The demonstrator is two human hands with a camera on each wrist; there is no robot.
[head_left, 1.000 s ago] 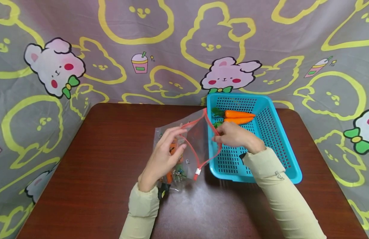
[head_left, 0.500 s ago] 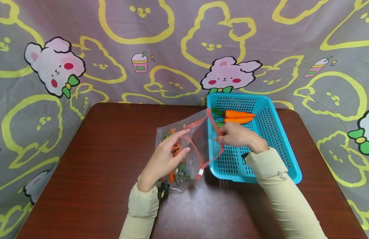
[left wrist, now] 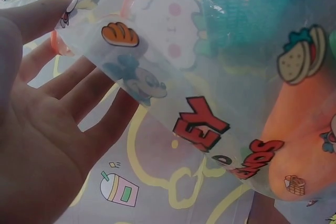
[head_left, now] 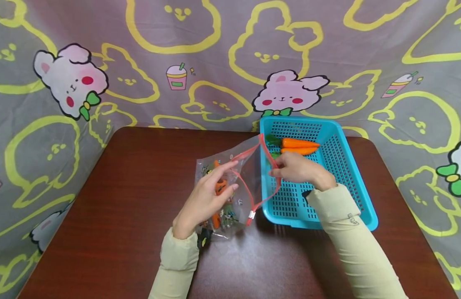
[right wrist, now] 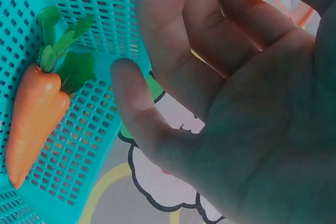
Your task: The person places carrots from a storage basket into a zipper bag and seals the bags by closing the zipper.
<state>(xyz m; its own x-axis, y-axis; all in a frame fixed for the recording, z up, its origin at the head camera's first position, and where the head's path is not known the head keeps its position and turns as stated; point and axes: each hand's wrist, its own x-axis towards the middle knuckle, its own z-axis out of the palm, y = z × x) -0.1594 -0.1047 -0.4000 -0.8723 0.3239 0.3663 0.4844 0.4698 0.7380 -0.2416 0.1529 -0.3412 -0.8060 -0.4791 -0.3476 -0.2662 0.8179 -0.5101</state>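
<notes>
A clear zip bag (head_left: 249,172) with cartoon prints and a red zip edge has its mouth spread wide, facing the basket. My right hand (head_left: 299,168) pinches the red edge on the basket side. My left hand (head_left: 206,197) lies along the bag's other side, fingers fairly straight, index finger and thumb spread apart at the mouth. In the left wrist view, the fingers (left wrist: 84,95) touch the printed plastic. Inside the bag, orange shapes (left wrist: 302,124) show through. Two carrots (head_left: 299,146) with green tops lie in the blue basket (head_left: 355,178), behind my right hand.
The blue basket stands at the table's back right, its left wall beside the bag mouth. A white slider (head_left: 251,214) sits at the near end of the zip. The brown table (head_left: 140,199) meets a cartoon-print curtain (head_left: 215,62) at the back.
The bag's mouth shifts slightly right together with my right hand, and my left fingers spread a little further along it. The carrots in the basket stay put.
</notes>
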